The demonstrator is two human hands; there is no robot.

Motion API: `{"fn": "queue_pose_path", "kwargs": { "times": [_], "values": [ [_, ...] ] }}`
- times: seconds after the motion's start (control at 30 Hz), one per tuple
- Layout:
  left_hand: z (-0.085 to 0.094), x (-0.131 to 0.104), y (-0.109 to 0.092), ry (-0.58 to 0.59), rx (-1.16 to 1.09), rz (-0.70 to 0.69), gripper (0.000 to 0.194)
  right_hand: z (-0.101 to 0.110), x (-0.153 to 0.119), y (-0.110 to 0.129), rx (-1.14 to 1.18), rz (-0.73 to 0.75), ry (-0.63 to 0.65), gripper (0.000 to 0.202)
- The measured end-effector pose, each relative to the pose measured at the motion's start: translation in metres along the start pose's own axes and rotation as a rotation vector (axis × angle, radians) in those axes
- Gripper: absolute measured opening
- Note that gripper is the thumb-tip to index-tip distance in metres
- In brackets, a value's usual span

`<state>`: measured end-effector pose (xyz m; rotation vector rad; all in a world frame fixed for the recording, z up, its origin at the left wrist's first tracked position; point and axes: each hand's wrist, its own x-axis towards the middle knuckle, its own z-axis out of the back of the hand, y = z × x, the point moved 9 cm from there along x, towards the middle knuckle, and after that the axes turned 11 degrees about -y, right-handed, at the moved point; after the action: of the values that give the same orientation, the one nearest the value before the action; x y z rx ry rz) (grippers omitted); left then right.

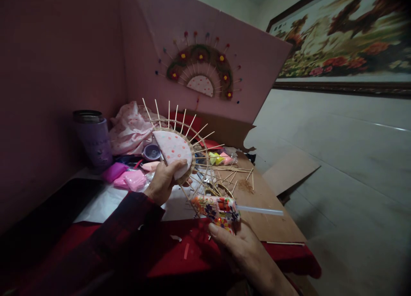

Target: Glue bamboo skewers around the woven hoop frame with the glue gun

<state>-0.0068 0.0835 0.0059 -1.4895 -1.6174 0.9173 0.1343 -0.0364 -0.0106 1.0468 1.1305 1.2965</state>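
My left hand (pixel 165 180) is closed on a half-circle craft fan (pixel 175 148), its thumb over the dotted fabric face. Thin wooden sticks fan out from the curved edge, with twine running across them. In my right hand (pixel 236 244) is a glue gun (pixel 216 208) with a flower-patterned body and a small lit red light. Out of its back, toward the right, sticks a translucent glue stick (pixel 261 210). The gun's nozzle points left, close below the fan's lower sticks; whether it touches them I cannot tell.
A purple tumbler (pixel 93 137) stands at left, beside crumpled pink cloth (pixel 130 127) and pink packets (pixel 130 179). Loose sticks (pixel 234 172) lie on a cardboard sheet (pixel 269 219). Behind, a pink board (pixel 244 52) bears a finished-looking half-circle decoration (pixel 201 67). Red cloth (pixel 167 249) covers the table.
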Motion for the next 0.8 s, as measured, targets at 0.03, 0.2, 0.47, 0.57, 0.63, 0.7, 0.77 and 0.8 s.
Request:
{"fn": "queue_pose_path", "kwargs": {
  "times": [0.03,0.2,0.47,0.57,0.63,0.7,0.77,0.8],
  "values": [
    [0.0002,0.0002,0.0002,0.001,0.003,-0.001,0.023,0.0006,0.0,-0.0024,0.0,-0.015,-0.004,0.027],
    [0.0014,0.0017,0.0023,0.003,0.015,0.003,0.025,0.0029,0.0003,-0.0076,-0.008,-0.038,-0.025,0.028],
    [0.0008,0.0031,0.0025,0.006,-0.01,-0.003,0.024,-0.0004,0.0,-0.0019,-0.003,-0.017,0.002,0.036],
    [0.0008,0.0032,0.0021,0.001,-0.024,0.002,0.024,0.0003,-0.0004,-0.0023,-0.026,-0.014,0.0,0.036],
    [0.001,0.0029,0.0018,-0.008,-0.03,0.003,0.025,0.0017,-0.0005,-0.0003,-0.036,0.01,-0.013,0.035],
    [0.0011,0.0024,0.0016,-0.015,-0.029,0.003,0.025,0.0026,-0.0005,-0.0003,-0.054,0.016,-0.021,0.036],
    [0.0011,0.0019,0.0018,-0.014,-0.022,0.005,0.025,0.0031,-0.0004,-0.002,-0.079,0.008,-0.028,0.036],
    [0.001,0.0018,0.002,-0.011,-0.016,0.007,0.025,0.0033,-0.0002,-0.0025,-0.089,0.009,-0.03,0.036]
  ]
}}
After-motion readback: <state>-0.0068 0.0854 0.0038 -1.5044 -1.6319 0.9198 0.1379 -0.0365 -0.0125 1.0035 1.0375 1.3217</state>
